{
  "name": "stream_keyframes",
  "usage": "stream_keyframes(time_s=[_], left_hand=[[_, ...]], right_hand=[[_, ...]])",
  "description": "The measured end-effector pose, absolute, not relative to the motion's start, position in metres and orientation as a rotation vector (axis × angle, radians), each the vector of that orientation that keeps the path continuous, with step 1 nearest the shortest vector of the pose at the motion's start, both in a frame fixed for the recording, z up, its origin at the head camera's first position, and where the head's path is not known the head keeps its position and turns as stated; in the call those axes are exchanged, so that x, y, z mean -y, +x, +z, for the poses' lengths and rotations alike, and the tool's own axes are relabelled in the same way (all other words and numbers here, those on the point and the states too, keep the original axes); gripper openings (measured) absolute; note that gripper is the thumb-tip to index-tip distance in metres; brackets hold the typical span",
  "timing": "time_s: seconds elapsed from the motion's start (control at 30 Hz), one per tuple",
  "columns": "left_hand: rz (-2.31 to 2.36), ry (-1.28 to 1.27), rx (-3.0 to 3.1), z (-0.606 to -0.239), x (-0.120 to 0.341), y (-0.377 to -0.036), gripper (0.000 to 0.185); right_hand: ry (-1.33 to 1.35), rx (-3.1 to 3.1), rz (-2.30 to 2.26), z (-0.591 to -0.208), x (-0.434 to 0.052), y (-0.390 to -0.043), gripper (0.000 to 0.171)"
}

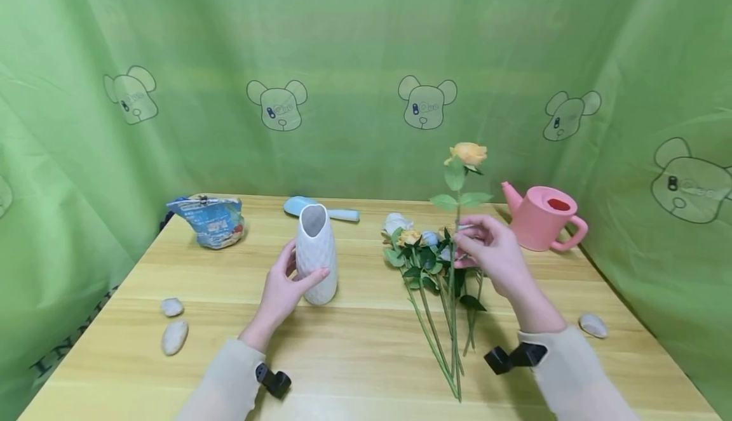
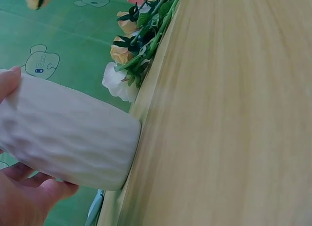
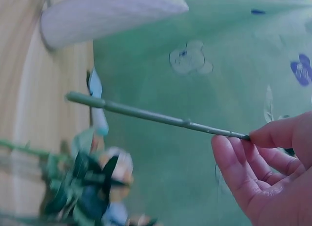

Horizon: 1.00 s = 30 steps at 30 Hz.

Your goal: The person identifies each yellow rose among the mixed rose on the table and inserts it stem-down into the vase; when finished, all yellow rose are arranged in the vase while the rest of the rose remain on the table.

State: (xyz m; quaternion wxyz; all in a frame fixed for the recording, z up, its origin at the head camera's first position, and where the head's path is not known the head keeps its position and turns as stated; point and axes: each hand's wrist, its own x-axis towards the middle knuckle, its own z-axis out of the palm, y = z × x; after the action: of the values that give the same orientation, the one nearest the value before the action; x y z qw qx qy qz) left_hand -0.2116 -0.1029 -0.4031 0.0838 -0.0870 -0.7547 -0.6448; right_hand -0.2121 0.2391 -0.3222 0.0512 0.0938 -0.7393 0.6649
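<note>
Flower bunch point(image 1: 427, 259) beside the right hand point(image 1: 493, 253), white vase point(image 1: 320, 259) and yellow rose point(image 1: 469, 153) held.
The left hand's point(image 1: 284, 287) thumb and fingers curl round the vase; the right fingertips pinch the rose's stem, its bloom above them.

The head camera is looking forward and down across the table point(image 1: 366, 357); nearer wrist cameras, turned sideways, are sharing the vase point(image 2: 68, 133).

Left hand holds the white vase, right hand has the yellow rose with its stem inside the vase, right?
The stem isn't inside the white vase: the right wrist view shows its lower end free in the air. The left hand does hold the vase, the right hand the yellow rose.
</note>
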Motion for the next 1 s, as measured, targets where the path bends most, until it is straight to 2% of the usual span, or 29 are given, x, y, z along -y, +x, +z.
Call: stream_keyframes(time_s=[0.23, 0.47, 0.7, 0.83, 1.0], left_hand=[[-1.939, -0.266, 2.221, -0.428, 0.107, -0.228, 0.075], [-1.946, -0.294, 2.228, -0.406, 0.104, -0.214, 0.071], [-1.935, -0.299, 2.233, -0.405, 0.105, -0.213, 0.07], [-1.939, -0.312, 2.214, -0.405, 0.104, -0.213, 0.07], [-1.926, -0.311, 2.216, -0.404, 0.103, -0.214, 0.07]], right_hand=[[0.452, 2.21, 1.951, -0.294, -0.185, -0.229, 0.034], [0.568, 2.047, 1.997, -0.268, -0.125, -0.243, 0.035], [0.666, 1.772, 2.042, -0.24, -0.074, -0.254, 0.03], [0.678, 1.747, 2.022, -0.243, -0.056, -0.264, 0.027], [0.648, 1.9, 1.975, -0.271, -0.046, -0.275, 0.028]])
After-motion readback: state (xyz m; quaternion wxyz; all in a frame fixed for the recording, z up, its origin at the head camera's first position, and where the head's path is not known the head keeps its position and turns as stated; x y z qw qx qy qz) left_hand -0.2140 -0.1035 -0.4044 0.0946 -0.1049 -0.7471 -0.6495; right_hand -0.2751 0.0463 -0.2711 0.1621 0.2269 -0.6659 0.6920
